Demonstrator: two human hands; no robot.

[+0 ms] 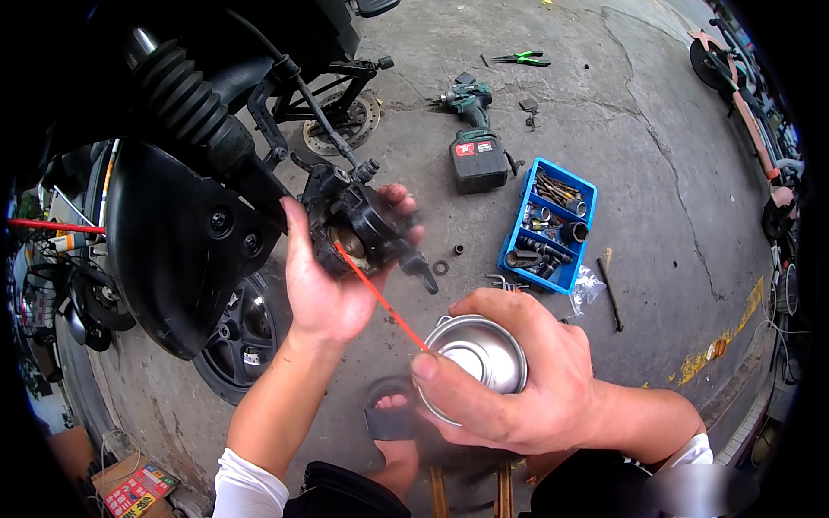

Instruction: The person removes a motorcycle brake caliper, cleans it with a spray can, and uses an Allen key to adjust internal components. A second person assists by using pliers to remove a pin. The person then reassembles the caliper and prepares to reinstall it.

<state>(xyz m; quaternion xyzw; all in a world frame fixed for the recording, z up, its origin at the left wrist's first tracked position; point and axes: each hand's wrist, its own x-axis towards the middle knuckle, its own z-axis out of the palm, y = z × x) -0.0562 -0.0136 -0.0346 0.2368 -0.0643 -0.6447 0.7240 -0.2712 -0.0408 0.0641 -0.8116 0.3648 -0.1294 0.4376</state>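
My left hand [324, 298] is wrapped round a dark, greasy brake caliper [367, 216], its palm beneath and fingers curling over the far side. A hose joins the caliper from above. In my right hand [544, 393] is a silver metal spray can [509, 350], with its round, hollowed end facing up. A thin red straw [380, 298] runs from beside my right thumb to the caliper. Its tip is at the caliper's opening, where a round metal piston [347, 242] shows. The can's nozzle cannot be made out.
A black shock absorber [181, 95] and mudguard [186, 250] stand left, above a wheel [242, 341]. On the concrete are a cordless impact driver [477, 155], green-handled pliers [522, 59], a blue box [563, 281] of sockets and bits, and a dark rod [610, 295]. A brake disc [367, 116] sits behind.
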